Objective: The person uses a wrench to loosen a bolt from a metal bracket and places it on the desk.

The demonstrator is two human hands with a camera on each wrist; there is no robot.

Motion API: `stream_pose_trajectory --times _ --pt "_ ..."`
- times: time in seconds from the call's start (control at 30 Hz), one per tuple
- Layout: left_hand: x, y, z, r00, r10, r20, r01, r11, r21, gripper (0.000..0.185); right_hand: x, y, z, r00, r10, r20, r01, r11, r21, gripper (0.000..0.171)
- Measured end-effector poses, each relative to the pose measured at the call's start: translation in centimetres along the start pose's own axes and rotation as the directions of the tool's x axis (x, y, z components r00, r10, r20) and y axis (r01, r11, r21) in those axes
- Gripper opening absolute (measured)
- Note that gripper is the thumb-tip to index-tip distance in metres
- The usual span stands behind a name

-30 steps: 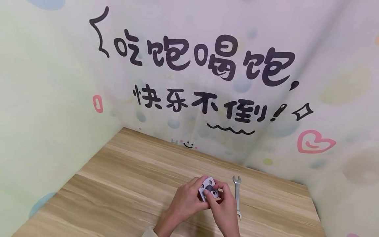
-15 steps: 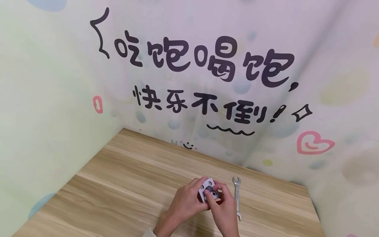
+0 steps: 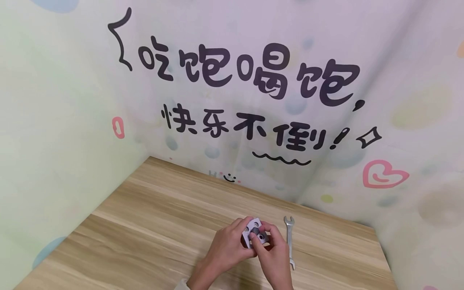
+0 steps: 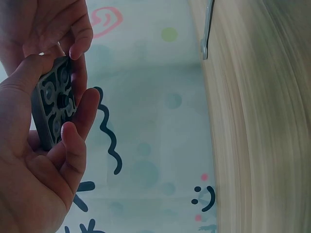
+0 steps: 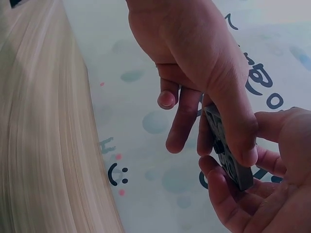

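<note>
Both hands, left hand (image 3: pixel 228 243) and right hand (image 3: pixel 273 251), together pinched a slotted grey plate (image 3: pixel 253 235) above the wooden table (image 3: pixel 152 225), near a wrench (image 3: pixel 290 241).

Both hands up over the table (image 3: pixel 152 225), left hand (image 3: pixel 226 246) and right hand (image 3: pixel 273 253) pinching a small grey plate (image 3: pixel 255 235) with holes in it, tilted toward the camera. Wrench (image 3: pixel 290 241) lying flat on the wood just right of the right hand, not touching. Pastel backdrop (image 3: pixel 398 100) behind with big black Chinese lettering, a pink heart (image 3: pixel 385 174) and a tiny smiley (image 3: pixel 228 177).
</note>
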State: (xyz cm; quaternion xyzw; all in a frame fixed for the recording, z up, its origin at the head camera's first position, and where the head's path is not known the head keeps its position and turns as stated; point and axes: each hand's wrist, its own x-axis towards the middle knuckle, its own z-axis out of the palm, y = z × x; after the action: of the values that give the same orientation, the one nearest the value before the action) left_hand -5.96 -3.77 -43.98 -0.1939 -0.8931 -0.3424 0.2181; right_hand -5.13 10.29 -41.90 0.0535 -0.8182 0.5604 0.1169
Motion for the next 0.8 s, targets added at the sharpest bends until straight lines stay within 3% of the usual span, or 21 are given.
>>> stream_pose_trajectory --times 0.47,0.8 --pt "0.05 -0.06 0.04 0.999 0.007 -0.050 -0.007 1.000 0.005 0.066 -0.02 -0.08 -0.19 0.998 -0.050 0.029 0.049 0.999 0.008 0.022" --pt "0.08 -0.05 -0.02 1.000 -0.005 -0.031 0.004 1.000 -0.013 0.066 -0.01 -0.04 -0.35 0.995 -0.090 0.044 0.090 0.996 -0.001 0.023"
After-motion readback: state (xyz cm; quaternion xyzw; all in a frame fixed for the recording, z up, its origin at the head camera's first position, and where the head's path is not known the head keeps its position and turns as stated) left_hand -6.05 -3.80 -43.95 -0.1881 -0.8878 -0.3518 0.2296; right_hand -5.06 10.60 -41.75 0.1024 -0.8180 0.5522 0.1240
